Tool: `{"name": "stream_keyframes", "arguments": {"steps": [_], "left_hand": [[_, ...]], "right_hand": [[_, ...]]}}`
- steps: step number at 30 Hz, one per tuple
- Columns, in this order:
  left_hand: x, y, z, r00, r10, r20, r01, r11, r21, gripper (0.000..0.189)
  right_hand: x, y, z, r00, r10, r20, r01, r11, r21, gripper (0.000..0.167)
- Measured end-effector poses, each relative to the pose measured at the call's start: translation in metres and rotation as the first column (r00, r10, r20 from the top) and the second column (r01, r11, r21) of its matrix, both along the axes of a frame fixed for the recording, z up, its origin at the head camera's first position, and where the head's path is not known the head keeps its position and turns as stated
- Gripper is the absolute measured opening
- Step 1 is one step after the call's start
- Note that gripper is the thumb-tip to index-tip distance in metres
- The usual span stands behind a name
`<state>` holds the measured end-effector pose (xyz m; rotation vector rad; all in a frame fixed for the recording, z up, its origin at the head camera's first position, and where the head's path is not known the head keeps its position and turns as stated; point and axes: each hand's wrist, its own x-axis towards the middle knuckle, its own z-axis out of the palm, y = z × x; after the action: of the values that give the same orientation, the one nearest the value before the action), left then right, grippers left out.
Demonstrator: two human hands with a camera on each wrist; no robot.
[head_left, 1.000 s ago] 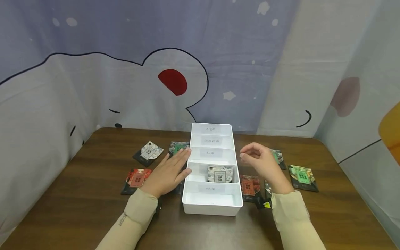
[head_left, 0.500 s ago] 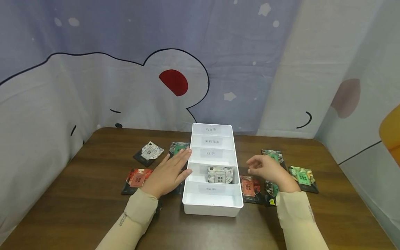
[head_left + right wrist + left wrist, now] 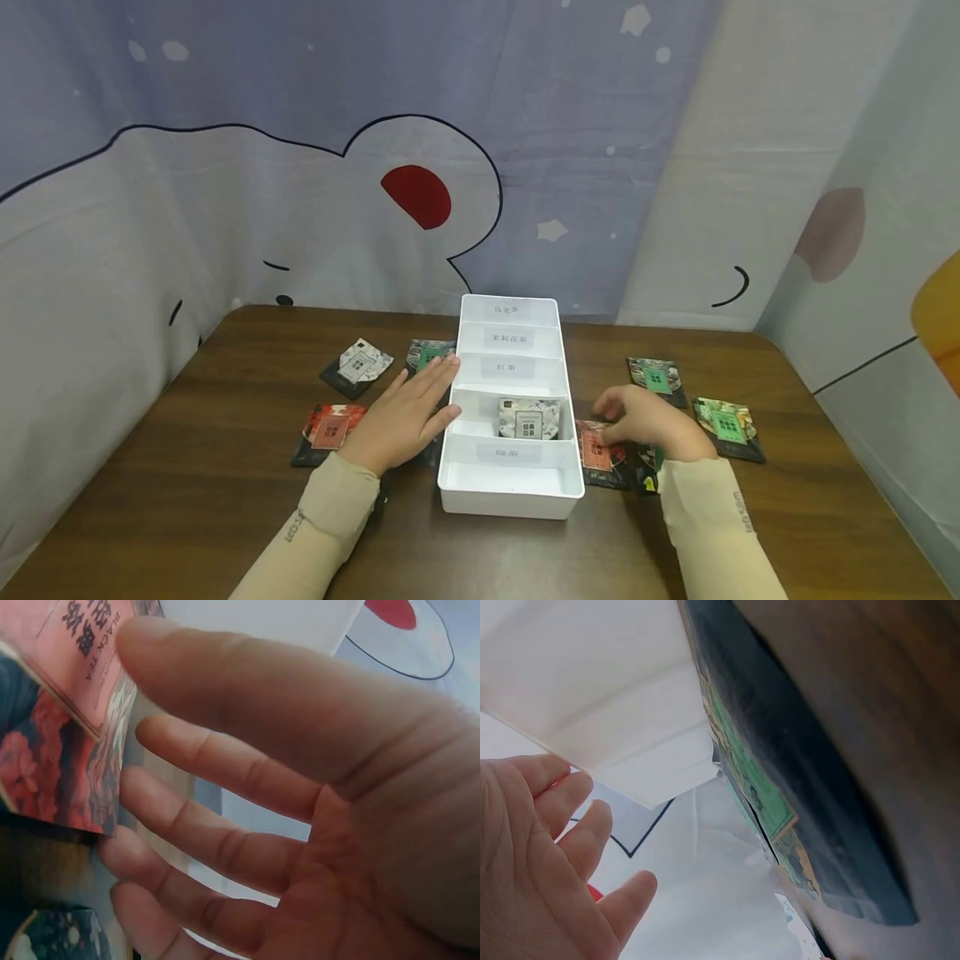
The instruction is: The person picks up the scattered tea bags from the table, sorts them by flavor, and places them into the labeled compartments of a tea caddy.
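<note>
A long white divided tray (image 3: 510, 504) stands mid-table, its compartments bearing labels in Chinese. One white-patterned tea sachet (image 3: 528, 419) leans in the second compartment from the front. My left hand (image 3: 401, 421) lies with straight fingers against the tray's left rim; in the left wrist view a green-labelled sachet (image 3: 757, 780) lies below it. At the tray's right, my right hand (image 3: 652, 421) is over a red black-tea sachet (image 3: 596, 454). In the right wrist view, the thumb (image 3: 150, 645) is at the sachet's face and the extended fingers (image 3: 195, 817) are by its edge.
Right of the tray lie green-labelled sachets (image 3: 656, 379), (image 3: 726, 427), and another partly under my right wrist. On the left are a white sachet (image 3: 360, 364), a red sachet (image 3: 328, 433) and a green one (image 3: 429, 354). A patterned curtain (image 3: 525, 167) hangs behind the table.
My right hand has moved down and slightly right, from beside the tray onto the red sachet. The left hand stays at the tray's rim.
</note>
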<state>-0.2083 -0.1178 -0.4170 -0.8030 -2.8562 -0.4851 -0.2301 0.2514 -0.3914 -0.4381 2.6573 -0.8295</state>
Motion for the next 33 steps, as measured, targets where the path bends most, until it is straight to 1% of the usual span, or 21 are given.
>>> {"name": "stream_keyframes", "arguments": {"steps": [3, 8, 13, 16, 18, 22, 26, 29, 32, 33], "left_hand": [[-0.0004, -0.0003, -0.001, 1.0, 0.001, -0.003, -0.001, 1.0, 0.001, 0.07], [-0.0003, -0.0006, -0.0015, 1.0, 0.002, -0.005, -0.002, 1.0, 0.002, 0.07], [-0.0002, 0.0, -0.0008, 1.0, 0.002, -0.006, -0.002, 1.0, 0.003, 0.07], [0.0001, 0.0001, -0.0003, 1.0, 0.003, -0.002, -0.003, 1.0, 0.005, 0.07], [0.0002, -0.0002, -0.0003, 1.0, 0.004, 0.003, -0.004, 1.0, 0.006, 0.07], [-0.0001, -0.0006, -0.0016, 1.0, 0.004, 0.007, -0.005, 1.0, 0.004, 0.07], [-0.0005, -0.0009, -0.002, 1.0, 0.001, 0.006, -0.001, 1.0, 0.008, 0.07], [-0.0006, -0.0009, -0.0016, 1.0, -0.004, 0.004, 0.004, 1.0, 0.011, 0.07], [-0.0007, -0.0009, -0.0014, 1.0, -0.008, -0.001, 0.008, 1.0, 0.006, 0.07], [-0.0007, -0.001, -0.0014, 1.0, -0.009, -0.003, 0.009, 1.0, 0.006, 0.07]], "right_hand": [[0.0002, -0.0018, -0.0016, 1.0, 0.004, -0.002, -0.004, 1.0, 0.015, 0.035], [0.0006, -0.0079, -0.0027, 1.0, -0.017, 0.004, 0.017, 0.999, 0.043, 0.031], [0.0017, -0.01, -0.0027, 0.999, -0.033, 0.027, 0.031, 0.998, 0.052, 0.02], [0.0027, -0.01, -0.0031, 0.999, -0.032, 0.032, 0.031, 0.999, 0.035, 0.013], [0.0032, -0.0094, -0.0029, 0.999, -0.026, 0.031, 0.026, 1.0, 0.015, 0.009], [0.0045, -0.0075, -0.0005, 0.998, -0.016, 0.061, 0.019, 0.998, -0.053, 0.002], [0.0051, -0.0046, 0.0033, 0.994, -0.004, 0.106, 0.017, 0.993, -0.118, 0.005], [0.0053, -0.0031, 0.0052, 0.992, -0.006, 0.129, 0.026, 0.987, -0.156, 0.004], [0.0047, -0.0021, 0.0058, 0.986, -0.025, 0.166, 0.06, 0.976, -0.21, 0.002], [0.0045, -0.0019, 0.0061, 0.986, -0.028, 0.165, 0.065, 0.973, -0.222, 0.003]]}}
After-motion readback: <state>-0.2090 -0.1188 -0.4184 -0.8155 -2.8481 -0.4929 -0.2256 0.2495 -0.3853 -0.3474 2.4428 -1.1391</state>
